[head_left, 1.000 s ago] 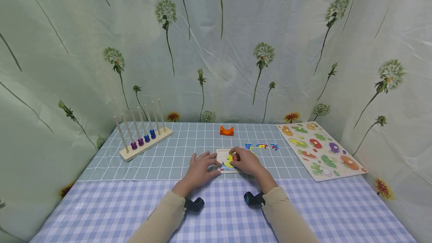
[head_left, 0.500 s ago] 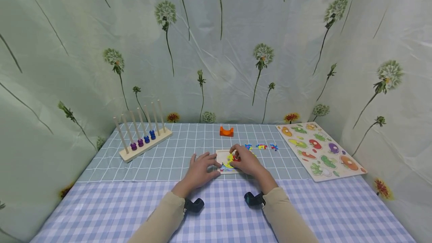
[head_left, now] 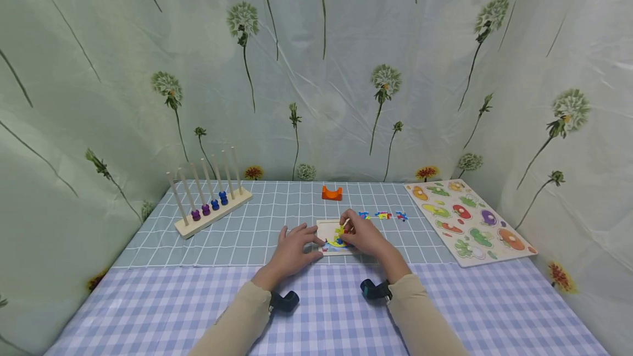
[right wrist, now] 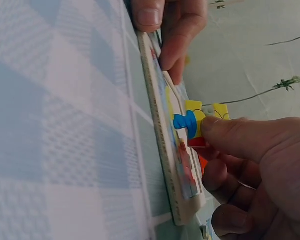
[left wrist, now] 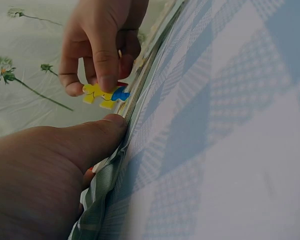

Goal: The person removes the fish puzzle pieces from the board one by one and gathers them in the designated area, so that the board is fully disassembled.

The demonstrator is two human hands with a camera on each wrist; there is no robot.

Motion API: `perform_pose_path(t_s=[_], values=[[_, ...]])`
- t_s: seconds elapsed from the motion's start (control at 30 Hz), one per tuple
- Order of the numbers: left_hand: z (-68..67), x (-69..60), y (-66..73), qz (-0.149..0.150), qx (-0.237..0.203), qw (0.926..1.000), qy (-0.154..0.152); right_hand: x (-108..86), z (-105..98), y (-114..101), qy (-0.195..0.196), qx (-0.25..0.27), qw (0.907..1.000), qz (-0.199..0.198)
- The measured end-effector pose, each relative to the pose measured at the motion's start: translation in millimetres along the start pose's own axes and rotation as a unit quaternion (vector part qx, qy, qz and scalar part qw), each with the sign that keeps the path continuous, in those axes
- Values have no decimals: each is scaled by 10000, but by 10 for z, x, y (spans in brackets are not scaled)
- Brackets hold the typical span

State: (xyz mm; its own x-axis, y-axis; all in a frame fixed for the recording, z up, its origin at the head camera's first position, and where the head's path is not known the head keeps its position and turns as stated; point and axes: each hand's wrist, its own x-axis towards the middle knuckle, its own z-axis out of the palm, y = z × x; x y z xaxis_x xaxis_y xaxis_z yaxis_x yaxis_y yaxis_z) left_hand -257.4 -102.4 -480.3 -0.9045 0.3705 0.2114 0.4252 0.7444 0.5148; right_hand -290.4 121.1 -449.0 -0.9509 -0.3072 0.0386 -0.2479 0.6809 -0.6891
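Note:
My right hand [head_left: 365, 235] pinches a yellow and blue puzzle piece [right wrist: 194, 120] with a bit of red on it, between thumb and fingers. In the right wrist view the piece stands tilted just over the puzzle board [right wrist: 162, 145]. My left hand [head_left: 293, 248] rests with spread fingers on the left edge of that board [head_left: 323, 228], its thumb at the near corner. Yellow, blue and red printed parts show along the board's lower side. The left wrist view shows the left thumb [left wrist: 85, 142] at the board's rim, below the pinched piece [left wrist: 102, 96].
Several loose puzzle pieces [head_left: 383, 215] lie behind the right hand. An orange arch block [head_left: 332, 193] stands at the back. A wooden peg stand [head_left: 215, 213] with purple and blue beads is at the left, a fruit and vegetable board [head_left: 472, 221] at the right.
My right hand has shifted slightly right and lifted, and the pinched piece now shows tilted up from the board. The left hand has stayed in place.

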Motion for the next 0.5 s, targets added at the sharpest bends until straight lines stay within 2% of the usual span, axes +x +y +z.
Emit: perform_pose_path(t_s=[0.2, 0.33, 0.5], values=[[8, 3, -14, 8, -9, 10000, 22, -18, -63, -15, -17, 330, 9995, 8], [9, 2, -11, -7, -1, 10000, -2, -15, -130, -4, 180, 540, 9984, 7], [14, 3, -9, -76, 73, 9999, -70, -9, -225, 61, 390, 680, 9966, 239]])
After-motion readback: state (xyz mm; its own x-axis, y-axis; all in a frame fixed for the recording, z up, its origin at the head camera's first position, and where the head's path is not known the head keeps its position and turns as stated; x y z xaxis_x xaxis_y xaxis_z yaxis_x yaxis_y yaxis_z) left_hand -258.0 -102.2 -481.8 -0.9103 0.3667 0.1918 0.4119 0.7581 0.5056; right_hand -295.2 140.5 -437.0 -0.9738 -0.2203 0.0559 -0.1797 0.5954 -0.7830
